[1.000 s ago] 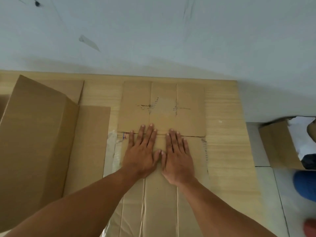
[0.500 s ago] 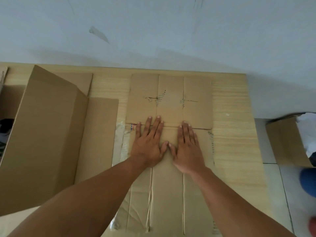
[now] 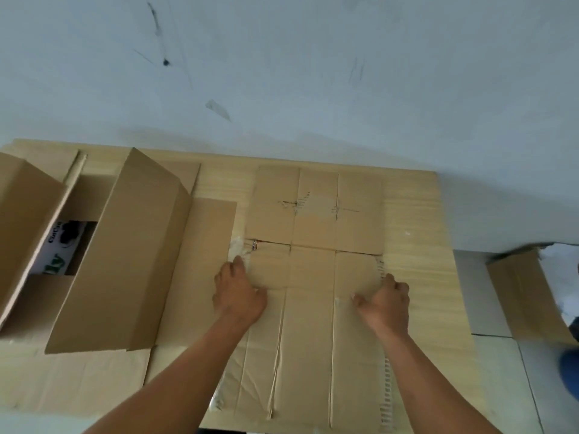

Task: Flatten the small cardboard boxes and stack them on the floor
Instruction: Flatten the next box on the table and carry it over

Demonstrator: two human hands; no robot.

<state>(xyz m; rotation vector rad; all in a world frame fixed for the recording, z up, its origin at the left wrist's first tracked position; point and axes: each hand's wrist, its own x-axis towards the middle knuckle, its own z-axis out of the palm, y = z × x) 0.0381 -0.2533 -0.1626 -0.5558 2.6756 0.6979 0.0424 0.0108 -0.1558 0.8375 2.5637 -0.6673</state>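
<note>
The flattened brown cardboard box (image 3: 313, 296) lies at frame centre on a pale cardboard sheet (image 3: 416, 245) spread over the floor. The left hand (image 3: 238, 292) grips its left edge and the right hand (image 3: 384, 303) its right edge, fingers curled around the cardboard. An open brown carton (image 3: 125, 252) stands at the left; bare sheet remains right of the box.

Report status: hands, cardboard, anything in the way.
Left hand and right hand curled on opposite side edges of flattened box, lying flat. Large open box stands left, clear of it.
</note>
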